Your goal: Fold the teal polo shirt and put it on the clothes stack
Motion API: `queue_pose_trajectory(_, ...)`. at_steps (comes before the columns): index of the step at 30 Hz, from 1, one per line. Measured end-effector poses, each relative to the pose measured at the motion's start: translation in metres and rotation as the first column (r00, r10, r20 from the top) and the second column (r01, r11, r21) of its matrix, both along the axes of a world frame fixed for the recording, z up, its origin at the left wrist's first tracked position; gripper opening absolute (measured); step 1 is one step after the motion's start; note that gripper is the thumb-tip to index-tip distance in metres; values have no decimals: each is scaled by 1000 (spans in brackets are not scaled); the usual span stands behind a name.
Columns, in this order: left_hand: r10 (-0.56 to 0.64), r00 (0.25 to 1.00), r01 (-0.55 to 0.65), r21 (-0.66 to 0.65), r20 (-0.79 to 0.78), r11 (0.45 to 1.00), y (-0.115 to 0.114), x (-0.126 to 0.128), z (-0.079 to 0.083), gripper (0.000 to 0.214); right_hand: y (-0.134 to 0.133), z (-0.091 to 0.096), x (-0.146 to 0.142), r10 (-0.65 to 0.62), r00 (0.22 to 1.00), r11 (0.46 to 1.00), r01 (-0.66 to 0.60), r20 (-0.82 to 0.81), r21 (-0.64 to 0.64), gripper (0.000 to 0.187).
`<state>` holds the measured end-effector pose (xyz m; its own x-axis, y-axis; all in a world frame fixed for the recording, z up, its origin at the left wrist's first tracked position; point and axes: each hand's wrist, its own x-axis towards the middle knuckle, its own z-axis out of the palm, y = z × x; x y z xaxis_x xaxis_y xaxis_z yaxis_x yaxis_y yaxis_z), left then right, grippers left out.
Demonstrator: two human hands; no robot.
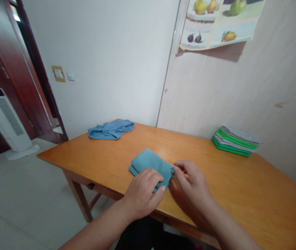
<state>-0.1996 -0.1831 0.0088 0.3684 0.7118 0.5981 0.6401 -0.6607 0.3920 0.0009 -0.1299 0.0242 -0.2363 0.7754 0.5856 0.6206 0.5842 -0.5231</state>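
Observation:
A teal cloth (150, 161), folded into a compact packet, lies near the front edge of the wooden table. Its right edge looks gathered and wrinkled. My left hand (145, 189) rests over the near side of the cloth, its fingers curled down on it and the thumb at its front corner. At the right edge, my right hand (191, 178) pinches the gathered fabric between thumb and index finger. The left hand hides part of the cloth, so whether it is a garment I cannot tell.
A crumpled blue cloth (111, 129) lies at the table's back left. On the back right, by the wall, sits a stack of folded green and grey cloths (235, 142). The wooden table (106, 163) meets the wall behind. A white tower heater or fan (7, 118) stands on the floor, left.

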Motion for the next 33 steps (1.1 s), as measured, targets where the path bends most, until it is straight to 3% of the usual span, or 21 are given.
queue_pose_trajectory(2,10,998,-9,-11,66,1000,1,-1,-2,15,-14,2,-11,132,985,991,-135,110,21,25)
queue_pose_trajectory(4,34,987,-30,-26,159,999,3,-4,-4,17,-24,-1,-19,186,950,981,-193,250,3,34)
queue_pose_trajectory(7,107,949,-103,-29,296,994,6,-11,-7,17,-30,-8,-21,133,902,988,-152,410,12,44)
queue_pose_trajectory(9,180,920,-184,-23,348,983,9,-16,-9,16,-26,-11,-14,82,884,994,-105,461,24,41)
queue_pose_trajectory(12,290,889,-293,-48,354,955,14,-23,-11,17,-12,-13,5,15,867,999,-35,498,30,39)
queue_pose_trajectory(15,342,892,-320,-121,295,940,17,-26,-11,17,3,-10,28,-47,843,999,40,535,25,41)
queue_pose_trajectory(19,301,934,-265,-193,192,945,19,-21,-9,20,8,4,39,-130,766,991,126,630,51,41)
queue_pose_trajectory(24,238,964,-210,-213,116,954,28,-10,-8,36,0,20,14,-94,702,996,66,706,66,43)
queue_pose_trajectory(27,218,972,-196,-210,88,958,33,-7,-7,39,2,17,-4,-83,704,997,57,705,60,50)
queue_pose_trajectory(33,136,989,-118,-236,61,964,24,-6,-1,18,11,2,-11,-72,760,997,60,646,41,52)
